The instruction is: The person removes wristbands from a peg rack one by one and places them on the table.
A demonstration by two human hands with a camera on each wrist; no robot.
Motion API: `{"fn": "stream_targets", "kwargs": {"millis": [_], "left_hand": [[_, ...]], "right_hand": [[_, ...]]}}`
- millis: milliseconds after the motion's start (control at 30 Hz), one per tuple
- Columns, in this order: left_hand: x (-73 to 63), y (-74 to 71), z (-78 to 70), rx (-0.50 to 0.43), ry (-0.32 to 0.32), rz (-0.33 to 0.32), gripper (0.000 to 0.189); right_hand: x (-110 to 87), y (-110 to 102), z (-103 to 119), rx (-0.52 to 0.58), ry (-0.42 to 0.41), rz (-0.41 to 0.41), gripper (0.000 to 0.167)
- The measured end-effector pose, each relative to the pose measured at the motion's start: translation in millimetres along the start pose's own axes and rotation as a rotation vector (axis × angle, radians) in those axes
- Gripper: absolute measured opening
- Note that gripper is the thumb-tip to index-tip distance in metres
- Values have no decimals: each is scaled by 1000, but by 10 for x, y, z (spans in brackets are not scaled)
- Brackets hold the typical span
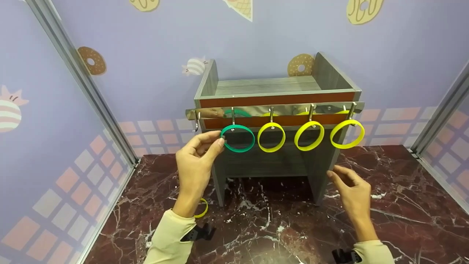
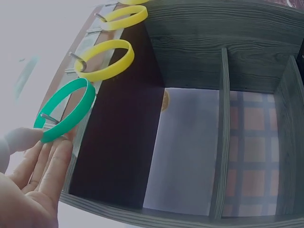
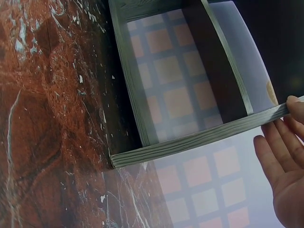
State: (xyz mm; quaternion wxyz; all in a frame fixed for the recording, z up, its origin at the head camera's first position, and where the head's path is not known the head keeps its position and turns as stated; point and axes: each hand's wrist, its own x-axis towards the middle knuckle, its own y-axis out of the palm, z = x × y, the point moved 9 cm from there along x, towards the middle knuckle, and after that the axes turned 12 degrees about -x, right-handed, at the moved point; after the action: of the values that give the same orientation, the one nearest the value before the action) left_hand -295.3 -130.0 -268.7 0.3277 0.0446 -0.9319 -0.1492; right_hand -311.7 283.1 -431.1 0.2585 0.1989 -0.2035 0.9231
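My left hand (image 1: 196,157) pinches the left side of a green silicone wristband (image 1: 238,150) between thumb and fingers. The band hangs around the second hook from the left on a shiny metal hook rail (image 1: 289,109). To its right, three yellow wristbands (image 1: 271,150) hang on the other hooks, one on each. The leftmost hook (image 1: 196,123) carries no band. The rail runs across the front of a grey wooden shelf (image 1: 263,85). Down at the shelf's right side panel (image 3: 209,135), my right hand (image 1: 353,194) grips the front edge, thumb on one face and fingers on the other.
Another yellow wristband (image 1: 206,209) lies on the dark red marbled table (image 1: 263,234), partly hidden by my left wrist. Behind the shelf stands a lilac wall (image 1: 146,73) with printed sweets. Metal frame posts (image 1: 84,84) rise at the corners on both sides.
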Motion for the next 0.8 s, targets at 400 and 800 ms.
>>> {"fn": "stream_targets", "kwargs": {"millis": [400, 800], "left_hand": [[-38, 19, -130, -78, 6, -17, 18], [-153, -180, -199, -68, -12, -65, 19]], "right_hand": [[3, -6, 16, 5, -20, 2, 20], [-5, 5, -15, -31, 15, 3, 22]]}}
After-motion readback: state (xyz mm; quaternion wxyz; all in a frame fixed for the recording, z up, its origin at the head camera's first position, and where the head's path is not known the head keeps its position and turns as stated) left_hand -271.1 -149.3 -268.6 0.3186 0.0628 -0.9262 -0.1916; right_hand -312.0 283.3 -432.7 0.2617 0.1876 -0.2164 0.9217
